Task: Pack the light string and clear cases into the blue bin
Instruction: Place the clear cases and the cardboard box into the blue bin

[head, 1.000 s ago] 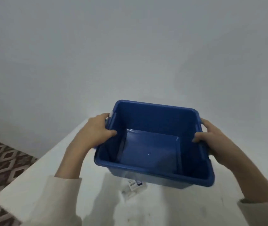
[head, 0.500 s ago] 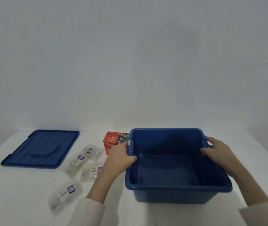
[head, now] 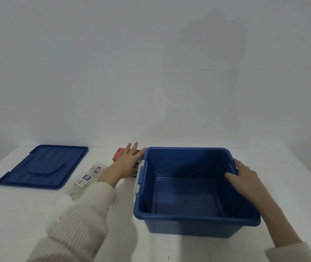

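Note:
An empty blue bin (head: 192, 226) stands on the white table right of centre. My right hand (head: 243, 177) grips its right rim, thumb inside the bin. My left hand (head: 127, 160) is off the bin, fingers straight, stretched over the red light string box (head: 117, 156), which lies just left of the bin and is mostly hidden by the hand. Several clear cases (head: 86, 179) with small labels lie left of my left forearm; my sleeve covers some of them.
The bin's blue lid (head: 43, 167) lies flat at the table's far left. The white table (head: 28, 214) ends at a plain grey wall behind. A white latch (head: 138, 176) sits on the bin's left side.
The bin came down onto the table as the camera turned. My left hand let go of the bin's left rim and reached out over the red box. My right hand stays on the rim.

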`<action>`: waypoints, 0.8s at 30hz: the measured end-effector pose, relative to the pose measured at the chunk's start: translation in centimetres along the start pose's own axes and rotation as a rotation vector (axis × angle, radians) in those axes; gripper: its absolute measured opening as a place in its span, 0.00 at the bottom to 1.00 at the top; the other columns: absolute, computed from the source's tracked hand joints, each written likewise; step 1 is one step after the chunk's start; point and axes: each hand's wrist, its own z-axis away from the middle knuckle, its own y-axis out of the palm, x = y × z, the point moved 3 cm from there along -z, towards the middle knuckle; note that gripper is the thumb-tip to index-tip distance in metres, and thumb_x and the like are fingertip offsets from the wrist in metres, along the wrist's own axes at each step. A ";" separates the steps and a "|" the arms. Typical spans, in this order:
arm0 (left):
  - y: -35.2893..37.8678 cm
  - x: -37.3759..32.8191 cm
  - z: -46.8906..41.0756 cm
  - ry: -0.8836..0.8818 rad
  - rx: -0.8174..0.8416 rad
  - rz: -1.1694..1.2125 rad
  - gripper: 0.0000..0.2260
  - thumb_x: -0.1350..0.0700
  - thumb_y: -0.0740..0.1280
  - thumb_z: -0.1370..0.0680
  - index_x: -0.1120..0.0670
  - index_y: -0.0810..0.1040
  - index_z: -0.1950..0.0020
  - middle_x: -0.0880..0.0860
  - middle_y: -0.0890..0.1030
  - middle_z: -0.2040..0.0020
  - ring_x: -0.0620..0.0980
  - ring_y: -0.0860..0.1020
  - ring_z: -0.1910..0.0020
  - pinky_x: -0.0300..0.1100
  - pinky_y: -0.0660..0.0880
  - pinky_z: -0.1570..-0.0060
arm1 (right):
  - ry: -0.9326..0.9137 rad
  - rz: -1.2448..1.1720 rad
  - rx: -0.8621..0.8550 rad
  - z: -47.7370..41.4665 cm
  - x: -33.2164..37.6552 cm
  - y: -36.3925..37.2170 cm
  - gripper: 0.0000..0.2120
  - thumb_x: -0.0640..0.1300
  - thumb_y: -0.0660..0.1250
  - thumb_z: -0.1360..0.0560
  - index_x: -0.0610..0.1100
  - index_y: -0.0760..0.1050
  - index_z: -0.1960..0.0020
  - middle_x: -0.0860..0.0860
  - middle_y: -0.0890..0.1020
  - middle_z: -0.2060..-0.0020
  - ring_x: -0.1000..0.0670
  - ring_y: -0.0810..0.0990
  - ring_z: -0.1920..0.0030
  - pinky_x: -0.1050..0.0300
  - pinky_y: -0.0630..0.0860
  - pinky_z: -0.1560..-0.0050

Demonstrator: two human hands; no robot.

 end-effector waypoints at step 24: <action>-0.5 -20.0 1.1 -0.053 0.019 0.260 0.32 0.38 0.64 0.27 0.55 0.60 0.32 0.58 0.75 0.39 0.59 0.74 0.40 0.48 0.70 0.47 | 0.039 -0.105 -0.081 -0.1 0.3 -0.1 0.29 0.63 0.42 0.22 0.50 0.71 0.36 0.43 0.76 0.39 0.40 0.73 0.39 0.47 0.66 0.40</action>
